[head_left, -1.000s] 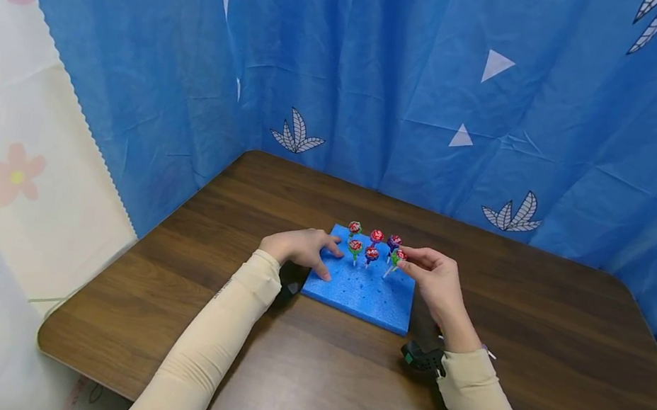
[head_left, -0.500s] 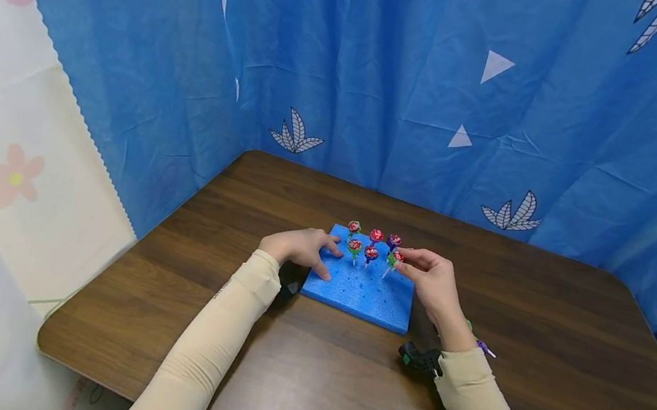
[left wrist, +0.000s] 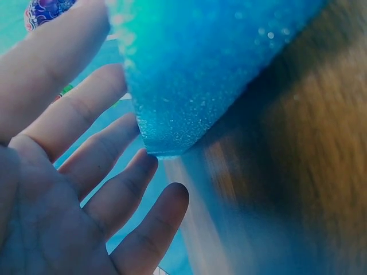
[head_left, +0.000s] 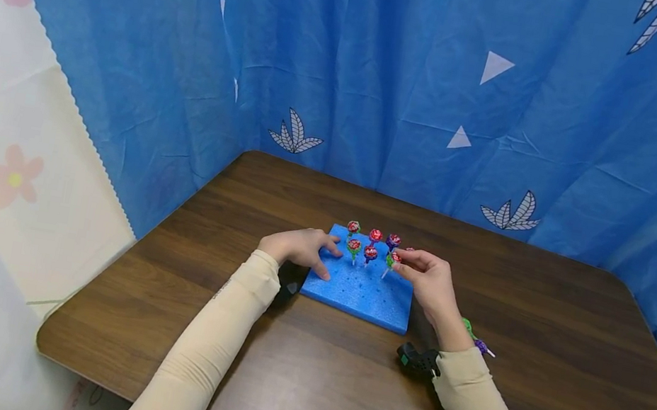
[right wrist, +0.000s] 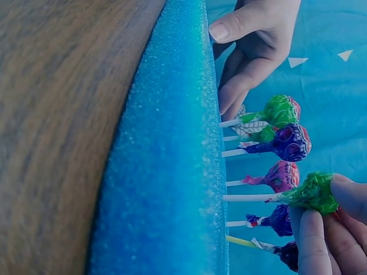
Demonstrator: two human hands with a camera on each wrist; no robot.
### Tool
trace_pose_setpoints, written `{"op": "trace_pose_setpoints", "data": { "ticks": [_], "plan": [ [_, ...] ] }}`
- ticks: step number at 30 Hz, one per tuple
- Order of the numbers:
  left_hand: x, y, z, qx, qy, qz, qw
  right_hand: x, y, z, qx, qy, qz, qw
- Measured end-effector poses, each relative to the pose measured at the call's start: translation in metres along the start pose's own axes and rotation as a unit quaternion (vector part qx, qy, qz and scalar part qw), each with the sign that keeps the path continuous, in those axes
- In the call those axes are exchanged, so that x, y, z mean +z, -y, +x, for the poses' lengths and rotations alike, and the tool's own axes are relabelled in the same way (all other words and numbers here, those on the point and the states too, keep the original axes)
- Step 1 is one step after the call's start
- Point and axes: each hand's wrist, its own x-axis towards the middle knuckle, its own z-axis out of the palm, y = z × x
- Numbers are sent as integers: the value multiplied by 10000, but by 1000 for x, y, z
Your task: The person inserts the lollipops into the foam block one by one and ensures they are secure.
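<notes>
In the head view a blue foam board, dotted with small holes, lies on the table. My right hand pinches a green-wrapped lollipop by its head between thumb and fingers. The stick's end meets the board's face, though how deep it sits cannot be seen. My left hand rests at the board's left edge with fingers spread. Several lollipops stand in the board's far rows, among them a pink one, a purple one and a green one. Another red head is partly hidden behind my right fingers.
Loose lollipops lie beside my right wrist, one green and one purple, partly covered by the forearm. A black wrist device hangs under the right wrist. The brown wooden table reaches back to a blue curtain.
My right hand has shifted slightly left with the green lollipop, still at the board. More of the loose lollipops shows by the right wrist. The left hand has stayed in place.
</notes>
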Motion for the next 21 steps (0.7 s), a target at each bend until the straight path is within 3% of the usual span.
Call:
{"op": "trace_pose_setpoints", "data": {
  "ticks": [21],
  "plan": [
    [12, 4, -2, 187, -155, 144, 9996, 9, -12, -8, -112, -23, 34, 9999]
  ]
}}
